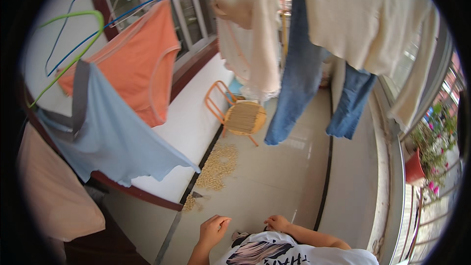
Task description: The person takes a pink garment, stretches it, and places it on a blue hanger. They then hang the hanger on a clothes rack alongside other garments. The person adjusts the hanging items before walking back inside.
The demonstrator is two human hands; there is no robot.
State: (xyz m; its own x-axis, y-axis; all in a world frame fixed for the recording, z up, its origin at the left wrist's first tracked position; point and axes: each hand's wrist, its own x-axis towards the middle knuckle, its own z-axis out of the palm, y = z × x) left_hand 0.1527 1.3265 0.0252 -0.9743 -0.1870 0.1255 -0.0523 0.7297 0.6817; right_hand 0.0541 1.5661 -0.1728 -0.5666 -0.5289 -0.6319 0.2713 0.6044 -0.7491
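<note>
My left hand [214, 231] is in front of me at the bottom of the view, its fingers curled, with nothing visible in it. To its right, at waist height beside my white printed shirt [265, 252], is my right hand [278, 223], also with bent fingers and no object to be seen. Above and to the left hang a light blue garment [117, 129] with a grey band and orange underwear [147, 70]. Blue jeans [300, 81] and a cream long-sleeved top [353, 18] hang ahead on the right. Neither hand touches the laundry.
Pale shelled nuts or beans [217, 167] lie spread on the tiled floor [272, 176] along the left wall. Beyond them stands an orange-framed chair [244, 117] with a round seat. Blue [128, 16] and green [86, 46] hangers are at upper left. A potted flowering plant [415, 167] sits outside the window.
</note>
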